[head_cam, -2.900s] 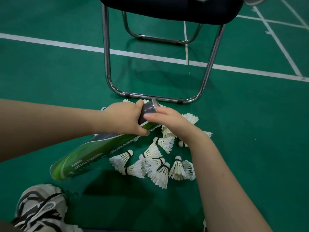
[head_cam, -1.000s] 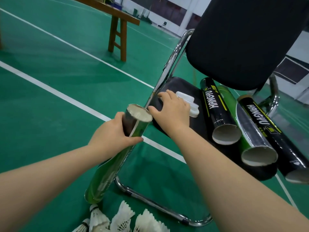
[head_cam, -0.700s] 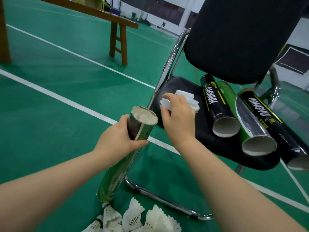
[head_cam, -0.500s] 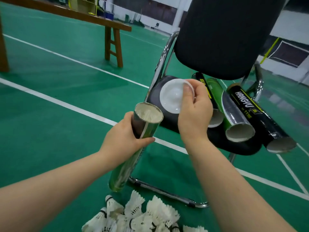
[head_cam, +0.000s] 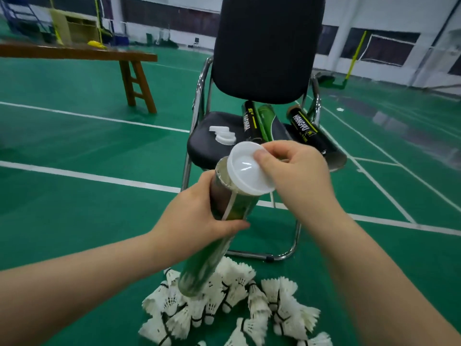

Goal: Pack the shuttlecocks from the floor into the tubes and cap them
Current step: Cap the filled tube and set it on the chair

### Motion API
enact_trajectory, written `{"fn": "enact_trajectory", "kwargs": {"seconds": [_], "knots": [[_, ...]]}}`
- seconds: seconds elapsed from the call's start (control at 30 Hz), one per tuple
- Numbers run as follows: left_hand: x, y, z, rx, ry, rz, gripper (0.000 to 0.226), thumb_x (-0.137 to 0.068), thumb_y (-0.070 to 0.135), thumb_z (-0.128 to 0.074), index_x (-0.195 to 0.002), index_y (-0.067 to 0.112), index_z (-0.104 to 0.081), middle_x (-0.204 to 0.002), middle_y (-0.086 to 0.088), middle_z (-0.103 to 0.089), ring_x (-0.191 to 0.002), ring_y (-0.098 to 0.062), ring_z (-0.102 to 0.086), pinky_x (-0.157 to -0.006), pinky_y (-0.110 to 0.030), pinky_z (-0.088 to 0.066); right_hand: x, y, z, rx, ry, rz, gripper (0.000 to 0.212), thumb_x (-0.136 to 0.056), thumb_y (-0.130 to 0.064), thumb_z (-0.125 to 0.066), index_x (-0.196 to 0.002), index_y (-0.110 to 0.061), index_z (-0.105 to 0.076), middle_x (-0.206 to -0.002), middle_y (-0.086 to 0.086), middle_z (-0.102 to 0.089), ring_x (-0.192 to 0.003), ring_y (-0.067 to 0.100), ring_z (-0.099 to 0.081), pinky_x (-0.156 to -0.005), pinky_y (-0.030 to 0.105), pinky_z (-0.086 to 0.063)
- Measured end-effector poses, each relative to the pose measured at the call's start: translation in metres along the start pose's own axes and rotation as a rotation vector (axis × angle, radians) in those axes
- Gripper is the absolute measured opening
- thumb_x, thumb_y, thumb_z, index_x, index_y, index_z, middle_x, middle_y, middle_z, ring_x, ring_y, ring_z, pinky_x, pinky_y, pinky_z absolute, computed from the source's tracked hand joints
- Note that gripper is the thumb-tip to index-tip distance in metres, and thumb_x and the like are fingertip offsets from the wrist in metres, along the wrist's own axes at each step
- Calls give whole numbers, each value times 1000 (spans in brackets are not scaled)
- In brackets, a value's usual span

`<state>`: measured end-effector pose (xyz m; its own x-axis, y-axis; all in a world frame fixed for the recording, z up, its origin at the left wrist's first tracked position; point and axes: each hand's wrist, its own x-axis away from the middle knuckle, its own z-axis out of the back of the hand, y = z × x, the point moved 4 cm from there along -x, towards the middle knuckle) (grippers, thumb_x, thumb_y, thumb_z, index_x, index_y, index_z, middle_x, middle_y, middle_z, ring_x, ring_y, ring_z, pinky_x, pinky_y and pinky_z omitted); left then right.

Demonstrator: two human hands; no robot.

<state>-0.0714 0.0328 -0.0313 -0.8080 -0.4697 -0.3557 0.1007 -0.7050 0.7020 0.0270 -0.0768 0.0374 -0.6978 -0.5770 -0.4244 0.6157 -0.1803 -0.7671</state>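
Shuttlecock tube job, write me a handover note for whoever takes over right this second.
Left hand grips the green tube below its open top.
Right hand pinches a white cap, tilted at the mouth, not seated.
Shuttlecocks lie piled on the floor; spare caps and other tubes lie on the chair.
Done: cap at tube. Left: press it on, pack and cap the rest.

Right hand (head_cam: pixel 299 171) has come off the chair seat (head_cam: pixel 199 146) with 1 white cap (head_cam: pixel 248 171) pinched from the stack (head_cam: pixel 223 134). The cap now sits tilted on the tube (head_cam: pixel 224 221) mouth, with the left part uncovered. The tube has been raised from a low slant to near upright.
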Motion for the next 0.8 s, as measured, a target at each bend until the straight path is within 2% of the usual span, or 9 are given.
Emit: {"fn": "enact_trajectory", "kwargs": {"seconds": [0.1, 0.13, 0.23, 0.37, 0.5, 0.57, 0.63, 0.7, 0.8], "knots": [[20, 16, -6, -15, -49, -18, 69, -57, 50, -79, -107, 40, -33, -87, 29, -51, -82, 4, -54, -71, -15, -45, 26, -7, 17, 57, -8, 8, 20, -88, -26, -59, -70, -34, -63, -79, -17, -64, -79, 3, -57, -69, 25, -46], [26, 19, -8, -18, -63, -21, 68, -57, 50, -79, -106, 40, -32, -86, 29, -50, -80, 7, -52, -67, -9, -42, 32, -6, 22, 70, -17, 4, 20, -88, -26, -59, -71, -34, -64, -78, -18, -64, -79, 3, -57, -69, 25, -46], [45, 28, -14, -37, -117, -2, 69, -57, 51, -79, -106, 42, -31, -86, 28, -51, -79, 9, -51, -64, -9, -42, 45, 0, 28, 113, -81, -53, 16, -87, -26, -58, -77, -32, -69, -77, -18, -65, -77, 1, -57, -67, 22, -45], [70, 34, -22, -24, -152, 65, 64, -57, 48, -80, -100, 42, -32, -82, 26, -52, -74, 16, -51, -60, -6, -40, 62, 6, 24, 176, -180, -81, 14, -85, -27, -58, -80, -29, -71, -76, -13, -67, -77, 7, -58, -71, 27, -47], [99, 32, -30, -12, -190, 145, 57, -57, 46, -81, -89, 40, -35, -78, 24, -50, -68, 21, -48, -58, -2, -37, 80, 12, 17, 242, -365, -96, 16, -90, -27, -52, -92, -29, -68, -78, -12, -61, -81, 14, -60, -78, 37, -54], [112, 27, -35, 2, -199, 184, 55, -58, 41, -83, -85, 38, -35, -75, 23, -49, -66, 23, -47, -57, -2, -37, 91, 14, 9, 243, -491, -133, 18, -94, -26, -46, -96, -28, -64, -79, -9, -57, -74, 16, -61, -66, 34, -58], [126, 20, -40, 16, -214, 227, 57, -59, 37, -84, -89, 38, -36, -75, 23, -49, -66, 24, -47, -56, -3, -37, 102, 17, -2, 285, -599, -151, 20, -96, -21, -40, -96, -23, -60, -83, -2, -58, -73, 19, -62, -60, 31, -58], [140, 8, -44, 19, -228, 284, 64, -58, 36, -84, -101, 36, -36, -77, 21, -53, -67, 18, -51, -57, -6, -39, 111, 20, -18, 417, -682, -93, 23, -97, -16, -37, -100, -14, -60, -90, 5, -61, -77, 23, -61, -66, 35, -55], [156, -12, -51, 33, -254, 367, 72, -58, 37, -84, -112, 34, -37, -87, 18, -59, -76, 6, -55, -63, -10, -42, 123, 27, -40, 530, -725, -30, 22, -94, -9, -38, -98, -8, -60, -88, 10, -61, -72, 23, -54, -54, 29, -41]]}}
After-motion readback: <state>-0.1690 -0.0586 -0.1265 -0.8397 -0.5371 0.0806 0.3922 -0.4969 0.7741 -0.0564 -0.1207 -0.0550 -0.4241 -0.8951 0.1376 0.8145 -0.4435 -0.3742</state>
